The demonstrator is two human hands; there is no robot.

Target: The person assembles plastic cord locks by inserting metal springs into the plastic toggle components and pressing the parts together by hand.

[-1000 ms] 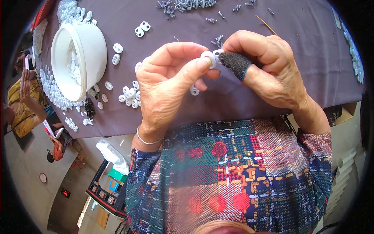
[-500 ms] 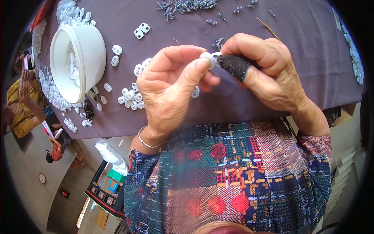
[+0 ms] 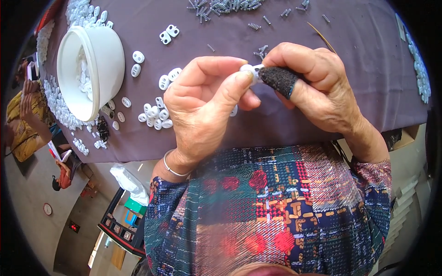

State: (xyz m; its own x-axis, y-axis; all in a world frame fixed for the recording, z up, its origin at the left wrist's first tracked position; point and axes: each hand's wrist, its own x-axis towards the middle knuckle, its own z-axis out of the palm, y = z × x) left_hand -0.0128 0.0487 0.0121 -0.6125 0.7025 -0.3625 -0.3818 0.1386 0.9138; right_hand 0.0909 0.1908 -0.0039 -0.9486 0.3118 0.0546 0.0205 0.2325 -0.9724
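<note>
Pinching white plastic parts (image 3: 254, 71) from 2 sides, the left hand (image 3: 202, 99) and right hand (image 3: 320, 89) meet above the tabletop (image 3: 368, 60), back from its near edge, seemingly for steadiness; the black thumb cover (image 3: 280, 82) is probably protective. Springs (image 3: 230, 6) lie beyond, perhaps within reach.

springs (image 3: 235, 5) lie on the table (image 3: 373, 60) beyond the hands (image 3: 200, 101), a tub (image 3: 109, 69) to their left.

Small white parts (image 3: 254, 74) between fingertips (image 3: 241, 79)
</note>
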